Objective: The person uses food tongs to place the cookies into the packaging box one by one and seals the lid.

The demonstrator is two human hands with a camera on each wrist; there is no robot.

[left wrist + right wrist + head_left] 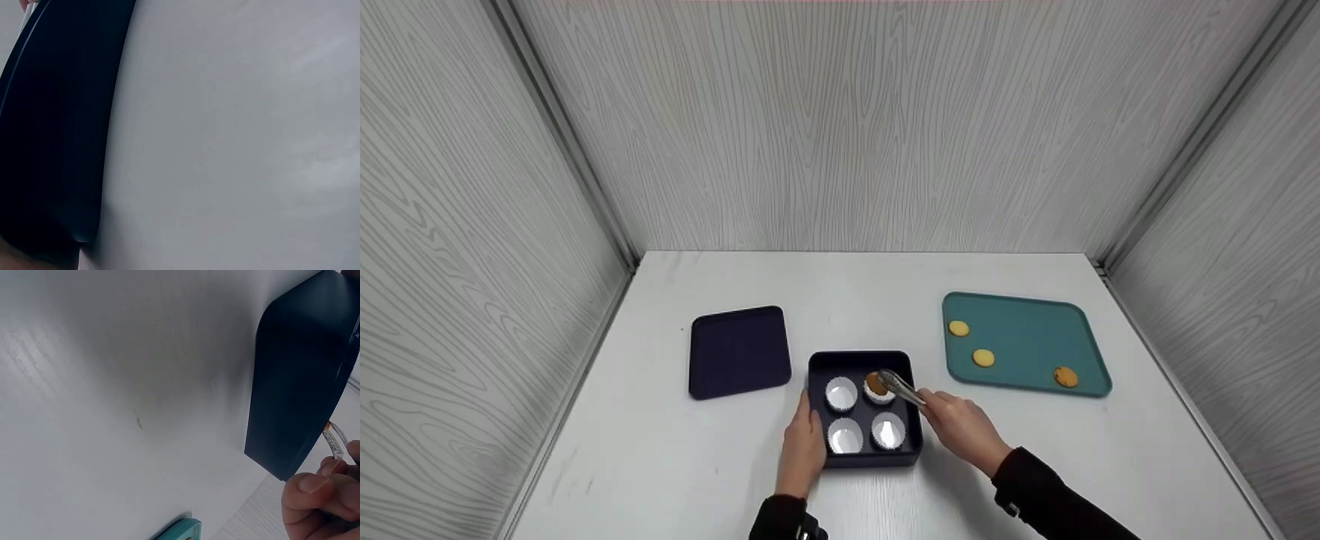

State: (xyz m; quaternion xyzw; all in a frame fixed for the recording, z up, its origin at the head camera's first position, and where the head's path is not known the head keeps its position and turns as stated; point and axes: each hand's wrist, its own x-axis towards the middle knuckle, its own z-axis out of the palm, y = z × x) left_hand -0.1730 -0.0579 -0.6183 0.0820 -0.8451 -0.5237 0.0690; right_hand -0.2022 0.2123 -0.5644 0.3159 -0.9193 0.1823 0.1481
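My right hand (964, 429) grips a pair of metal tongs (901, 387). The tips of the tongs are at a brown cookie (876, 383) in the back right paper cup (880, 397) of a dark navy box (915, 444). The other cups, white and fluted, hold nothing: a back left cup (841, 394), a front left cup (845, 436) and a front right cup (888, 430). Along the box's left wall lies my left hand (802, 450), fingers extended against the side. In the right wrist view, curled fingers (309, 495) show beside the box.
To the right, a teal tray (1027, 337) bears two yellow cookies, one near its left edge (958, 328) and another cookie (983, 358) closer, plus an orange-brown cookie (1065, 376). A flat navy tray (739, 352) lies left of the box. Grey wood-grain panels (855, 127) enclose the white table (660, 465).
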